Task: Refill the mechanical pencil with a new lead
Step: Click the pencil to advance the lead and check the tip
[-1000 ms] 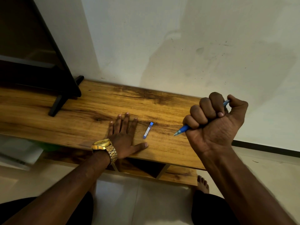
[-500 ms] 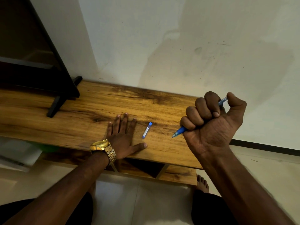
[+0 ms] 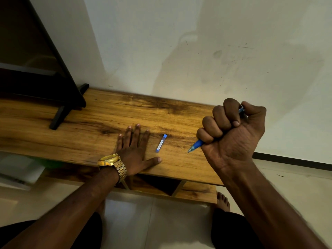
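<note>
Shelf point(image 3: 107, 112) of wood spans frame. Right hand point(image 3: 231, 133) at 3 o'clock, fist clamped round blue mechanical pencil point(image 3: 196, 145), tip toward 8 o'clock. Left hand point(image 3: 133, 150) flat on wood, fingers spread, gripping nothing. Lead case point(image 3: 161, 143) lies between hands, just beside left thumb. Judgement: loosen fist to fingertip hold, expose cap end before opening case.

Dim, warm indoor light, soft shadows on the wall point(image 3: 215, 60), wide-angle bending and blur at edges.

A home living room: wooden TV stand point(image 3: 107, 114), television point(image 3: 36, 69), tiled floor point(image 3: 143, 221).
</note>
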Demonstrator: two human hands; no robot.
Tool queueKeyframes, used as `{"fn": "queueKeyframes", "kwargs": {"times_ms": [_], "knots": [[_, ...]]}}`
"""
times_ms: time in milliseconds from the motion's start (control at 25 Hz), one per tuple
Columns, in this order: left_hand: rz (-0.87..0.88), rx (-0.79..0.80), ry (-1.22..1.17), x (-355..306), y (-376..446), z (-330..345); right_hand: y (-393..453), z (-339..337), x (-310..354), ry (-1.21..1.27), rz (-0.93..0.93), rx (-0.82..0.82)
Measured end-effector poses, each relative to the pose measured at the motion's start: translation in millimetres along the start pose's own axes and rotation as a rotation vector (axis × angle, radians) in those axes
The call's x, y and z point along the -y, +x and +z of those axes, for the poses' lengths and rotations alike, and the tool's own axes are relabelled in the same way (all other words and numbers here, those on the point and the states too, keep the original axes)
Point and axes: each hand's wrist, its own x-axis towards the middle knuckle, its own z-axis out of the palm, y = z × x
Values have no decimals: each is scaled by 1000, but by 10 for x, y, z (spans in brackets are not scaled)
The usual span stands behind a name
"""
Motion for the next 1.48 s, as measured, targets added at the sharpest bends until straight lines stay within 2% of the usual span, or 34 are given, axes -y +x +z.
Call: {"fn": "queueKeyframes", "kwargs": {"times_ms": [960,1320,1480], "knots": [[8,-4,-22,31,26,33,-21,26,-21,-49,29,58],[4,1,-12,0,9,-3,-21,34,-19,-88,61,4],[0,-2,-10,-6,-6,-4,-25,56,-8,-63,84,29]]}}
